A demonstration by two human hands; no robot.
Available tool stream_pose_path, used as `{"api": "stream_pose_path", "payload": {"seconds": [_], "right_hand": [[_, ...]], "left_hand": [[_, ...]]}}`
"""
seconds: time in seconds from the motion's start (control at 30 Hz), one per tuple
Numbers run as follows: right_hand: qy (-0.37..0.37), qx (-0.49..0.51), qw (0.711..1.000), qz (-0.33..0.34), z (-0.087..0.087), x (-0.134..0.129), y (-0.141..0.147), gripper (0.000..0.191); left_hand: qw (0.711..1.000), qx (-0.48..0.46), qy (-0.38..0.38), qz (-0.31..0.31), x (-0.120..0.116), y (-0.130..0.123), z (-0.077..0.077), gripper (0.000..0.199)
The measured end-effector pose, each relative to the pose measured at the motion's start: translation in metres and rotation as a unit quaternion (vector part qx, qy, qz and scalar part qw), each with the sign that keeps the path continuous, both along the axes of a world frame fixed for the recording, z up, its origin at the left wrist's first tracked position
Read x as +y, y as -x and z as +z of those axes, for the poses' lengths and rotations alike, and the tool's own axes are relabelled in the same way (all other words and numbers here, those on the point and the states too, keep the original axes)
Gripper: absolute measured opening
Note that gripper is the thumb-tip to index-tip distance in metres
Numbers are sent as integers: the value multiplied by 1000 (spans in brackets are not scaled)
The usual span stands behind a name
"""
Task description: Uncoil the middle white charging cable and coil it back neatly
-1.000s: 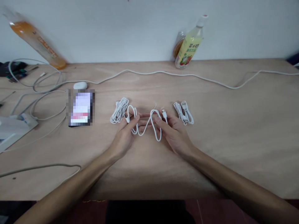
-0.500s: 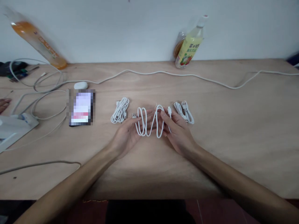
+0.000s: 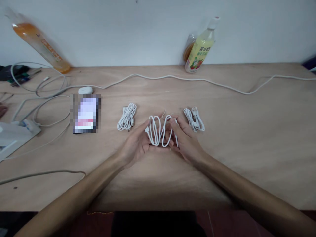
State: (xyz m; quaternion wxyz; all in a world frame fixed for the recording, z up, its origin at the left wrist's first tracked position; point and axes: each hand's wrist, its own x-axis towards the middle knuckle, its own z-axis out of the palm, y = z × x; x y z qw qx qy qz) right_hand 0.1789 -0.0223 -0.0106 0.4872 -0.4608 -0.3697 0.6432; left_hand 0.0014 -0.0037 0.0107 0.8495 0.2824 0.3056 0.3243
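A loosely looped white cable [image 3: 156,131] is held between my two hands over the middle of the table. My left hand [image 3: 136,142] grips the loops on the left, near one plug. On the right, the thumb and fingers of my right hand [image 3: 183,135] close round the other loops. One coiled white cable [image 3: 126,117] lies on the table beyond my left hand. More bundled white cable [image 3: 194,119] rests just beyond my right hand, with metal plug ends showing.
A phone [image 3: 86,113], a white case [image 3: 85,90] and a power strip [image 3: 17,135] with tangled cords are at the left. A long cord [image 3: 170,76] crosses behind. Two bottles [image 3: 39,46] [image 3: 201,47] lean on the wall. Another person's hand [image 3: 3,110] shows far left.
The loops in my hands have shifted and drawn closer together, and the left plug has turned. The other person's hand at the far left has moved slightly.
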Motion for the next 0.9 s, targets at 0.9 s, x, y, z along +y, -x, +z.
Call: {"api": "stream_pose_path", "payload": {"seconds": [0.9], "right_hand": [[45,61,996,57,16,1,-6,44]], "left_hand": [[999,-26,-25,-12,-3,0,5,40]]}}
